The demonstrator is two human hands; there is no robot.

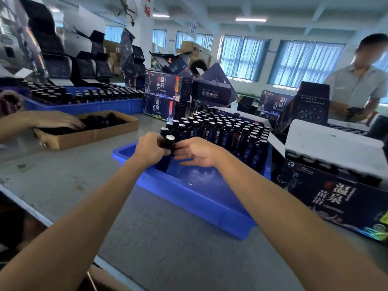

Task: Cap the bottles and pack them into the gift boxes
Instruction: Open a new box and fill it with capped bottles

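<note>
A dark bottle with a silver-topped mouth stands at the near left of a blue tray. My left hand grips it, fingers curled round its upper body. My right hand is at the bottle's right side, fingers stretched out and fingertips touching it. Several more dark bottles fill the far part of the tray. An open dark gift box on the right holds bottles under a raised white flap.
A cardboard tray of black caps lies at left, with another person's hand in it. A second blue tray of bottles is behind it. Stacked gift boxes stand beyond. A person stands at far right.
</note>
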